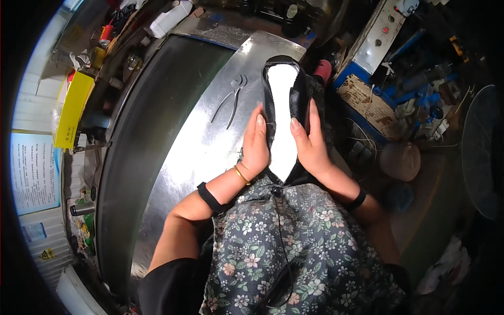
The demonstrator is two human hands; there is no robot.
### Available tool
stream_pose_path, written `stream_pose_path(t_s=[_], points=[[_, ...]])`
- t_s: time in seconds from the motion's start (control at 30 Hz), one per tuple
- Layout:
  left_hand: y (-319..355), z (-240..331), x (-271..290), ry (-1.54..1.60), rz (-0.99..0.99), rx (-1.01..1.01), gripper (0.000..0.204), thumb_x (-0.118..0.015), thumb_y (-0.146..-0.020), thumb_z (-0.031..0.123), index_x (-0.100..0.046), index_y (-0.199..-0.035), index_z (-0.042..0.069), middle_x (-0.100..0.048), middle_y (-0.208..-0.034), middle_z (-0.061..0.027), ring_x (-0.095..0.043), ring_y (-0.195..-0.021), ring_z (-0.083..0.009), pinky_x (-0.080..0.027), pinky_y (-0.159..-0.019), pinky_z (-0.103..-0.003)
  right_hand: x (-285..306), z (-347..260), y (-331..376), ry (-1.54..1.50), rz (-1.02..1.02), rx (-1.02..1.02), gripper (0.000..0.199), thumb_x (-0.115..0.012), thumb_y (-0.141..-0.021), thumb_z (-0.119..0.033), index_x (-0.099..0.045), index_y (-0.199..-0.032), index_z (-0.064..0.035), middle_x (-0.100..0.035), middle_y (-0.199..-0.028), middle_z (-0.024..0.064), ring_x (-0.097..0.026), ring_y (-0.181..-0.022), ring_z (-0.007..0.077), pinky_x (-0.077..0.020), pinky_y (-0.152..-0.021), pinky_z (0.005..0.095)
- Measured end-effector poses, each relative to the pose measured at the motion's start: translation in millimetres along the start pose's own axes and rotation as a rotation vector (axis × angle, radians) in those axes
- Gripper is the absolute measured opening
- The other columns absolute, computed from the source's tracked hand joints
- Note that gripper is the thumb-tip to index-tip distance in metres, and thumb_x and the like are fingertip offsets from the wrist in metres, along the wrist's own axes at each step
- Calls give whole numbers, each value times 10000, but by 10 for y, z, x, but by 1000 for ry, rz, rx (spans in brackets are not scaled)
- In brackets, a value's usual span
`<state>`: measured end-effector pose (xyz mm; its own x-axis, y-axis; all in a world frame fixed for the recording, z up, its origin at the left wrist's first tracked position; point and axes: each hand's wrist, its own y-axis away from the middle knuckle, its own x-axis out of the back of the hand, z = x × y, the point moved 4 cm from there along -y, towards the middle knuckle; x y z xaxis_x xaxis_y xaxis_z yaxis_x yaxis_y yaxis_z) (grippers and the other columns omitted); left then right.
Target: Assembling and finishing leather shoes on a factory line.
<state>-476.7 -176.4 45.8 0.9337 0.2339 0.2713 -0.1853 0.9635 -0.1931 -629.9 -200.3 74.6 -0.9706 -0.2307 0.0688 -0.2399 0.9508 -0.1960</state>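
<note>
A pair of metal pincers [230, 100] lies flat on the shiny steel counter [199, 152], handles pointing toward the near edge. A yellow box [73, 109] sits at the far left, beside a blue-white printed sheet [34, 172]. A white plastic bottle [170, 18] lies at the top. A blue machine with a grey control panel [379, 34] stands at upper right.

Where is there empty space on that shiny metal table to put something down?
The shiny metal table is bare between the pliers and the left hand, and lower down, left of the left forearm. The black shoe with its white sole, held by the left hand and the right hand, fills the right edge. The shelves at far left look crowded.
</note>
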Motion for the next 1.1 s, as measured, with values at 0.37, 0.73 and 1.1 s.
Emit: stream_pose_path(t_s=[0.37, 0.73, 1.1], points=[[-1029, 433, -215, 843, -354, 456, 637, -399, -983, 616, -540, -1282, 71, -634, -1144, -69, -602, -1044, -162, -489, -944, -334, 316, 16, 118, 216, -291, -95, 747, -431, -1044, -363, -53, -1505, 87, -258, -1526, 271, -277, -1424, 316, -229, -1160, 384], [-1058, 467, -466, 537, -515, 36, 406, -557, -995, 220, -527, -1347, 18, -570, -1295, -83, -492, -1231, -162, -360, -1058, -292, 561, -168, -965, -121, -298, 0, 320, -465, -1045, -237, -622, -1204, -8, -592, -1266, 95, -472, -1279, 210, -329, -1103, 328], [-990, 480, -523, 331, -390, -62, 526, -680, -896, 261, -474, -1322, 30, -571, -1242, -130, -550, -1181, -249, -420, -1011, -348, 709, -89, -852, -283, -316, -90, 388, -440, -1026, -141, -491, -1377, 15, -508, -1414, 104, -407, -1370, 233, -256, -1161, 353]])
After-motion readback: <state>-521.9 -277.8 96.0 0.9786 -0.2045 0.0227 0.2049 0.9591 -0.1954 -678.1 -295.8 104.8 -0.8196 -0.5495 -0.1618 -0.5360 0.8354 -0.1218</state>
